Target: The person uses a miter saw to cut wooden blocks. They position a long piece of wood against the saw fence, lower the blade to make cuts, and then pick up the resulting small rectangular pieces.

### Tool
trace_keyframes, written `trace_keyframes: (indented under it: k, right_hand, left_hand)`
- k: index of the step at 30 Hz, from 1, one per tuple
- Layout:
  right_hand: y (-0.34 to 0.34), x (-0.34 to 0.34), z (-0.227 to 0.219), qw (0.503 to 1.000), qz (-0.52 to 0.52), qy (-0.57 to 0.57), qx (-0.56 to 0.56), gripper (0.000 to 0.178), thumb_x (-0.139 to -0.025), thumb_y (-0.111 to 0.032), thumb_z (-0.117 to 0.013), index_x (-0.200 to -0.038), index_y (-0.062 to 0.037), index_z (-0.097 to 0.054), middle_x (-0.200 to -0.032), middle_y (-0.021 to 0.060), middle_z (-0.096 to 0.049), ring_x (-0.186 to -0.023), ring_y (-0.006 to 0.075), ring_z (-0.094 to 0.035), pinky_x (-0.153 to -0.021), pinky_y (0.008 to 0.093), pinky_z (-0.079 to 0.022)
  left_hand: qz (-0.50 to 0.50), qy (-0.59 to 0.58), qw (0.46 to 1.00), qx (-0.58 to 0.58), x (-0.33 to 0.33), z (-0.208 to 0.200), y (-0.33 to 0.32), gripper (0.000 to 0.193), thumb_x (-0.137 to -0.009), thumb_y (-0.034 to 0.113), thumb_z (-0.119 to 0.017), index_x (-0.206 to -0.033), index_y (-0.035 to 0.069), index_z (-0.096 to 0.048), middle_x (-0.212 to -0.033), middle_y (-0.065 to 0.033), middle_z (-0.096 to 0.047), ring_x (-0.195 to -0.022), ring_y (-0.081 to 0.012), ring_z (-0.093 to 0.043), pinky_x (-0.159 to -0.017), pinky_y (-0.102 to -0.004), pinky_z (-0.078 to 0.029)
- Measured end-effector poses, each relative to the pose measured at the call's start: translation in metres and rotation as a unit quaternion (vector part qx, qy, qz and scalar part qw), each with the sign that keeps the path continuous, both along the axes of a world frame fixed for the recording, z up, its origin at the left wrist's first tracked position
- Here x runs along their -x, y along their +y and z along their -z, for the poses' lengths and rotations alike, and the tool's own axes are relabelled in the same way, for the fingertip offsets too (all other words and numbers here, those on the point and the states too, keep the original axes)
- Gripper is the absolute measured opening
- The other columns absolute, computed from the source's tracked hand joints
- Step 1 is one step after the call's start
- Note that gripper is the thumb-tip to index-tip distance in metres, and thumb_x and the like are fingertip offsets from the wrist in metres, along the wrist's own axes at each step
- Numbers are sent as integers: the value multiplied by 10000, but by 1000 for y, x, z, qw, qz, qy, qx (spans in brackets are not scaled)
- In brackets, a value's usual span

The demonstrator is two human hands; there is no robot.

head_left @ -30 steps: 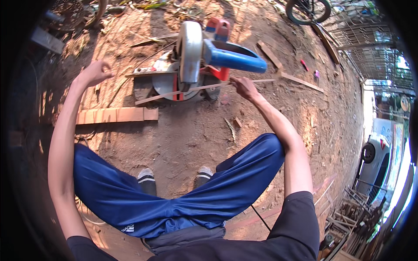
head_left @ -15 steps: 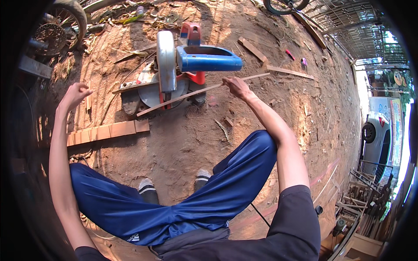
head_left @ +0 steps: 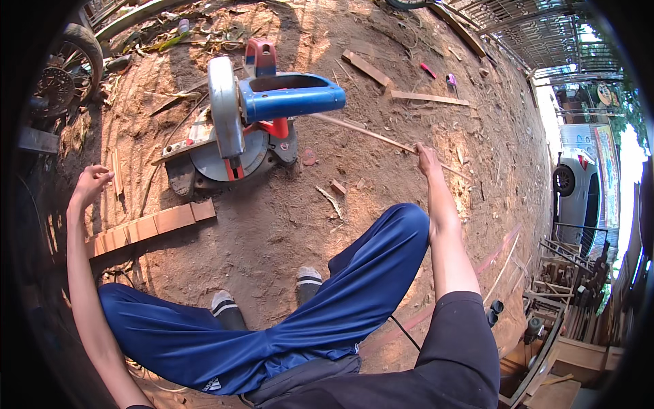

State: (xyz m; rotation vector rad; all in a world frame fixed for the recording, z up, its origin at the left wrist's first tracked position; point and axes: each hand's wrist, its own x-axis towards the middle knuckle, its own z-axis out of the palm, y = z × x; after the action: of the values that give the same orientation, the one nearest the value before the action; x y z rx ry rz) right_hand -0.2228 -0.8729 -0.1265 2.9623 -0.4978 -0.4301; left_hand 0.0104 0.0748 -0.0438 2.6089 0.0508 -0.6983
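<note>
My right hand (head_left: 428,158), out to the right, is closed around a thin wooden strip (head_left: 371,132). The strip slants from beside the saw's handle down to the right, past my fingers. My left hand (head_left: 90,185) hangs at the far left with loosely curled fingers, nothing visible in it. Beside it are some slim wood sticks (head_left: 116,172). Between my hands stands a miter saw (head_left: 223,105) with a blue handle (head_left: 293,101), a silver guard and a round blade. A row of cut wood pieces (head_left: 151,226) lies in front of the saw, below my left hand.
Two flat wood pieces (head_left: 429,98) lie beyond the saw, near a pink object (head_left: 428,71) and a purple roll (head_left: 451,82). A wheel (head_left: 65,71) stands at the far left. Offcuts litter the dirt ground. Timber (head_left: 579,354) and a parked car (head_left: 576,194) are at the right.
My right hand has carried the wooden strip rightward, away from across the saw's front, and the strip's slant has reversed. My left hand appears lower and further left; the view has shifted too.
</note>
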Motion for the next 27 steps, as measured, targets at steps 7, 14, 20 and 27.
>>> trace_keyframes:
  k: [7,14,20,27]
  right_hand:
    - [40,-29,12,998,16,-33,-59,252,-871,-20,-565,-1100,-92,-642,-997,267,-702,-981,468,-676,-817,534,-531]
    - [49,-53,36,991,-41,-49,-116,178,-886,-70,-573,-1033,-76,-673,-963,268,-702,-946,458,-684,-798,522,-533]
    - [80,-84,52,987,-82,-53,-126,210,-854,-40,-616,-1054,-46,-681,-981,258,-717,-970,449,-694,-811,516,-554]
    - [54,-67,56,987,-93,-69,-108,139,-832,-52,-618,-957,-59,-677,-764,243,-661,-823,417,-695,-734,499,-527]
  left_hand:
    - [34,0,999,-34,-11,1,-9,451,-937,368,-739,-1161,-23,-721,-865,-157,-743,-802,-191,-695,-744,-364,-539]
    - [24,-23,999,-30,-7,-21,-52,470,-949,382,-721,-1176,-29,-711,-869,-150,-744,-757,-190,-693,-698,-366,-539]
    - [10,10,999,-31,-7,-14,1,454,-942,415,-740,-1151,12,-738,-856,-69,-739,-736,-119,-648,-674,-315,-511]
    - [44,5,996,-79,-22,-35,-62,581,-922,540,-718,-1248,60,-727,-1013,-123,-758,-906,-183,-698,-825,-370,-556]
